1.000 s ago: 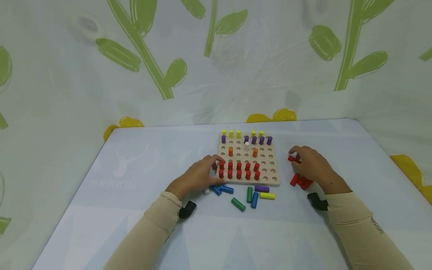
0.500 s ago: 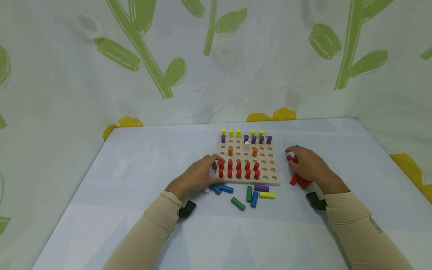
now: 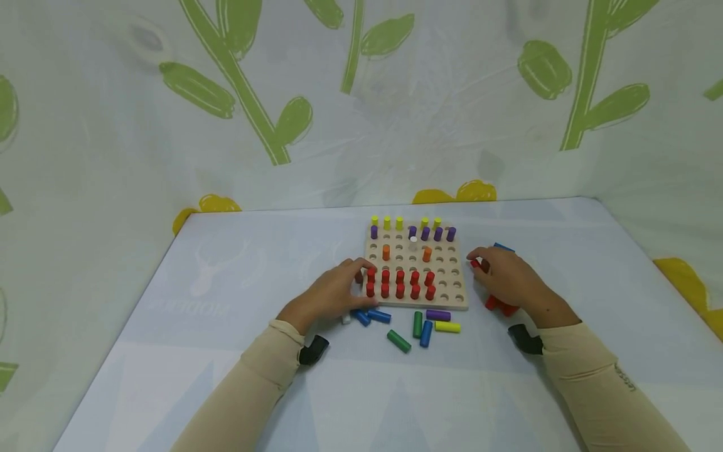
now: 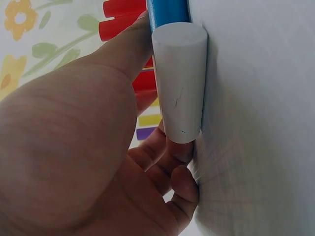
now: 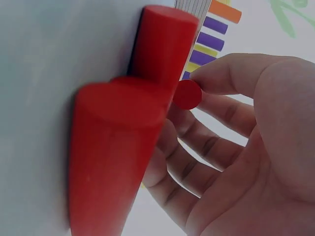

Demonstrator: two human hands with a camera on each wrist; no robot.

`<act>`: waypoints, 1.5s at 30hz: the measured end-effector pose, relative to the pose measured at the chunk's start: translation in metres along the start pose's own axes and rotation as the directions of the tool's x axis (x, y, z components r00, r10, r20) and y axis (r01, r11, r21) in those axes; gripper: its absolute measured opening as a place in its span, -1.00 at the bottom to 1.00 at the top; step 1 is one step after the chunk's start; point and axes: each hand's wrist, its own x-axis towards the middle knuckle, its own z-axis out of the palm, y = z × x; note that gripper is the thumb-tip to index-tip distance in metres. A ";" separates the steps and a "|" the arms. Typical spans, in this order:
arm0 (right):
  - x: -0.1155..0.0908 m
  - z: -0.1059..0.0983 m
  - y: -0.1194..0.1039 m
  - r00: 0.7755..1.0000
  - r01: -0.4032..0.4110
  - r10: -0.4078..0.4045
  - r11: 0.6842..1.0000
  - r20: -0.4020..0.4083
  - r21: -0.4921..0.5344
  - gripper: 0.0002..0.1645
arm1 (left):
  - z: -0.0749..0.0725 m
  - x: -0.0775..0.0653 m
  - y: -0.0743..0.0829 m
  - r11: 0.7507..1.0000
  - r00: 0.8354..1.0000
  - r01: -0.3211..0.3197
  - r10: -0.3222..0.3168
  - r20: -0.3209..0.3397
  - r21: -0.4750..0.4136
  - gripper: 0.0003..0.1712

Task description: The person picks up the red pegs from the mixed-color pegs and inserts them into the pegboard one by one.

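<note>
Red and pinched in the right hand (image 3: 508, 276) just right of the board (image 3: 435, 306), the peg (image 5: 187, 94) could slip from so slight a hold, though the left hand (image 3: 334, 291) clasps the board's left edge

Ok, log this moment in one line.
left hand: holds pegboard at near-left corner | right hand: pinches red peg, apart from pegboard | loose red pegs: near right hand

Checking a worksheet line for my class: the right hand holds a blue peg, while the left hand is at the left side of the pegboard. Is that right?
Not quite: the peg in the right hand is red, not blue, as the right wrist view shows. The left hand is at the left side of the pegboard.
</note>
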 end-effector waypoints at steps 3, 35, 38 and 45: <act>-0.001 0.001 -0.003 1.000 0.008 -0.008 1.000 -0.011 0.006 -0.56 | 0.000 0.000 0.000 1.000 1.000 -0.004 0.004 -0.002 -0.001 -0.18; -0.002 0.013 -0.018 0.995 0.094 -0.093 0.995 -0.031 0.026 -0.64 | 0.000 0.000 0.001 1.000 1.000 0.003 -0.003 -0.001 -0.004 -0.18; -0.003 0.013 -0.019 0.995 0.093 -0.092 0.995 -0.034 0.028 -0.65 | 0.000 0.000 0.001 1.000 1.000 0.001 -0.001 -0.003 -0.004 -0.18; -0.004 0.012 -0.021 0.996 0.086 -0.085 0.996 -0.028 0.035 -0.66 | 0.000 0.001 0.000 1.000 1.000 0.001 -0.001 -0.007 0.002 -0.18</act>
